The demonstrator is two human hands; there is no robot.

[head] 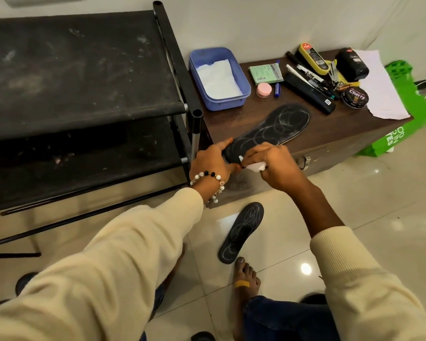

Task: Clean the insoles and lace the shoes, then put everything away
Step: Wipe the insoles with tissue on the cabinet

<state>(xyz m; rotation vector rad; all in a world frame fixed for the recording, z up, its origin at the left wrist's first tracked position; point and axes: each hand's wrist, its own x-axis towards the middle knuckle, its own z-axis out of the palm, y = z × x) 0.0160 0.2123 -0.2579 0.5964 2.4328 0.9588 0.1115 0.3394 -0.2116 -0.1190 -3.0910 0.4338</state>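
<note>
Head view, hands: left hand (pixel 213 159) grips the heel of the insole (pixel 268 130); right hand (pixel 272 166) pinches a white wipe (pixel 330 166) there.
Place: insole lies on the tabletop (pixel 330 134), heel overhanging its near edge.
Axis: heel near-left, toe far-right.
Risk: hard rubbing could slide it off; a second insole (pixel 241 232) lies on the floor.

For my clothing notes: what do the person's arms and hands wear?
Both arms wear long cream knit sleeves with ribbed cuffs. The left hand has a bracelet of white, black and speckled beads at the wrist. The right hand is bare, with no jewellery visible.
</note>
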